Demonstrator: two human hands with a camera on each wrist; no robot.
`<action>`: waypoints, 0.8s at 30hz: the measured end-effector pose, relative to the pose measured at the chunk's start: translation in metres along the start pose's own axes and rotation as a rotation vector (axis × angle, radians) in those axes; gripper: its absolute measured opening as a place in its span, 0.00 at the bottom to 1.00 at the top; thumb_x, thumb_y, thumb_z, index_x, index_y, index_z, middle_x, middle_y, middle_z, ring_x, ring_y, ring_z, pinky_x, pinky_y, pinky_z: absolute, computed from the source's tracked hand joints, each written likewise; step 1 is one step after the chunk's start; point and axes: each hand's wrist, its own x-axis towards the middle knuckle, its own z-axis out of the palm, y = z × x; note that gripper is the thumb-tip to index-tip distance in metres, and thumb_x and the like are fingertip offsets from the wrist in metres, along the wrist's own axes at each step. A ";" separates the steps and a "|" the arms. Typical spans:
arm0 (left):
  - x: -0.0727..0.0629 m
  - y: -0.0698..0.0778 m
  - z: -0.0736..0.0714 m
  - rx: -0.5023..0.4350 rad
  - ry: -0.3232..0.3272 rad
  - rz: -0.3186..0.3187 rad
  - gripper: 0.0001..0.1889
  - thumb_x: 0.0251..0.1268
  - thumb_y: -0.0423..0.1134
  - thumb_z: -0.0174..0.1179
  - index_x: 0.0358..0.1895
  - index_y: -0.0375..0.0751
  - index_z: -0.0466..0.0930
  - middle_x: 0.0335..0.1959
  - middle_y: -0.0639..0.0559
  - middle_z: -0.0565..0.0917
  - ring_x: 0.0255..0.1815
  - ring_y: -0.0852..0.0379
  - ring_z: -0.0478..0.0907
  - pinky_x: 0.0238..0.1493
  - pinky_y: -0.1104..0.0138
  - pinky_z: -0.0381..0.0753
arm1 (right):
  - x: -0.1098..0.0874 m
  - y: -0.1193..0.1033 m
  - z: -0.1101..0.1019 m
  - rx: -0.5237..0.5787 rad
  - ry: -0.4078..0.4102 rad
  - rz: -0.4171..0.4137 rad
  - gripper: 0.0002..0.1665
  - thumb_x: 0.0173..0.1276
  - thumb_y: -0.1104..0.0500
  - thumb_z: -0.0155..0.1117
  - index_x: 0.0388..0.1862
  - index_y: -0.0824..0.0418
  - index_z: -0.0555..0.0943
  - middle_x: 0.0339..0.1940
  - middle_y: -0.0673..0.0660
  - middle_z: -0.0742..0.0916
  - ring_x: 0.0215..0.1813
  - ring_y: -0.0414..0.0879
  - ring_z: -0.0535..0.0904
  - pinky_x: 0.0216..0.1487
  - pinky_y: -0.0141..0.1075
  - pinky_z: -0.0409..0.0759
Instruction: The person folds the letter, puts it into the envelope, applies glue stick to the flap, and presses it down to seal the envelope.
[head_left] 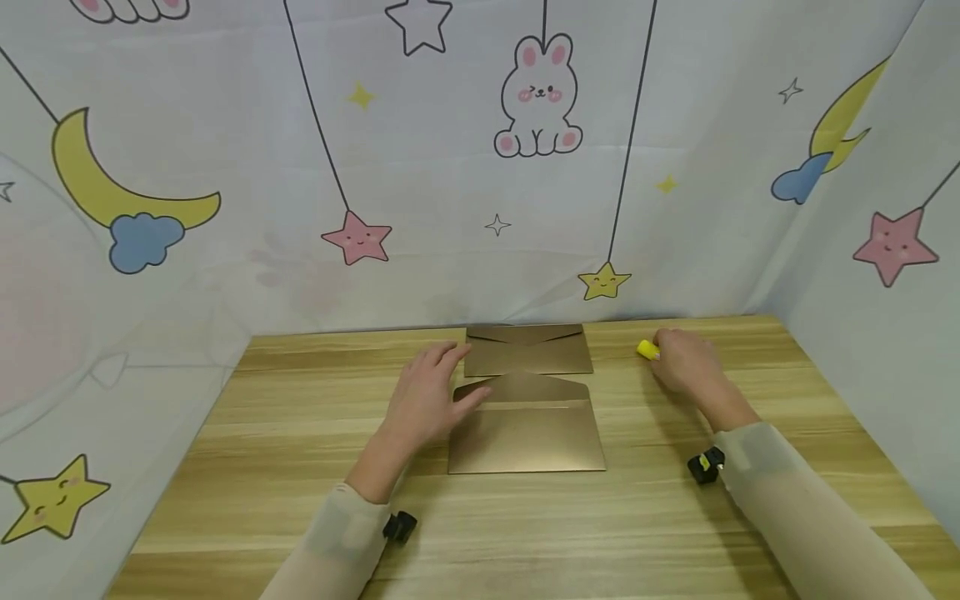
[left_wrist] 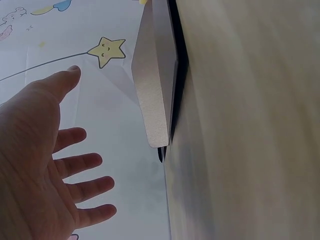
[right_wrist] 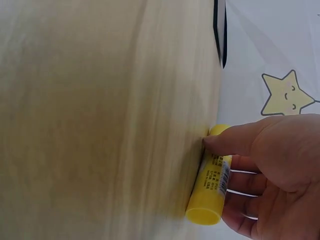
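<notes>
A yellow glue stick (right_wrist: 212, 187) with small printed text lies along the tabletop near its back edge. My right hand (head_left: 690, 364) pinches it between thumb and fingers, and in the head view only its yellow end (head_left: 647, 349) shows. Two bronze-coloured envelopes lie at the middle of the table, one behind the other. The front envelope (head_left: 527, 442) has its flap lifted towards the back; the back envelope (head_left: 528, 358) has its flap folded down. My left hand (head_left: 427, 396) hovers at their left side, fingers spread, holding nothing.
The wood-grain table (head_left: 300, 467) ends at a white cloth backdrop (head_left: 450, 167) printed with stars, moons and a rabbit. More cloth hangs along the left and right sides. A small black device (head_left: 401, 527) sits at the left wrist, another (head_left: 707, 465) at the right.
</notes>
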 end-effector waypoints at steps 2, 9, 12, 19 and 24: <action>0.000 0.000 0.000 -0.003 0.000 -0.002 0.40 0.70 0.65 0.67 0.76 0.43 0.74 0.73 0.40 0.74 0.74 0.37 0.70 0.73 0.40 0.68 | 0.001 0.000 0.000 0.006 -0.004 0.003 0.21 0.72 0.65 0.65 0.59 0.77 0.80 0.53 0.75 0.86 0.54 0.71 0.83 0.55 0.66 0.79; 0.000 0.003 -0.004 -0.017 0.024 0.020 0.39 0.70 0.64 0.68 0.76 0.43 0.74 0.72 0.40 0.76 0.73 0.37 0.72 0.71 0.39 0.70 | -0.003 -0.010 -0.004 0.076 0.032 0.007 0.22 0.76 0.62 0.64 0.62 0.75 0.80 0.57 0.74 0.86 0.56 0.70 0.82 0.57 0.66 0.77; 0.000 0.004 -0.005 -0.018 0.025 0.019 0.39 0.70 0.64 0.68 0.76 0.44 0.74 0.71 0.41 0.76 0.73 0.39 0.72 0.71 0.40 0.71 | -0.006 -0.019 -0.010 0.116 0.060 -0.007 0.23 0.78 0.58 0.65 0.63 0.73 0.80 0.56 0.71 0.86 0.55 0.67 0.82 0.57 0.64 0.77; 0.000 0.013 -0.010 -0.054 0.028 0.031 0.39 0.69 0.63 0.70 0.76 0.44 0.74 0.71 0.43 0.77 0.73 0.41 0.73 0.73 0.42 0.70 | -0.015 -0.049 -0.028 0.350 0.080 -0.050 0.28 0.79 0.56 0.66 0.68 0.73 0.76 0.57 0.70 0.85 0.54 0.63 0.82 0.53 0.56 0.82; -0.001 0.022 -0.011 -0.095 0.048 0.042 0.39 0.67 0.62 0.71 0.75 0.45 0.75 0.71 0.44 0.78 0.72 0.41 0.73 0.73 0.43 0.70 | -0.025 -0.070 -0.033 0.548 0.085 -0.086 0.32 0.78 0.56 0.68 0.73 0.72 0.72 0.56 0.66 0.85 0.51 0.57 0.81 0.46 0.44 0.85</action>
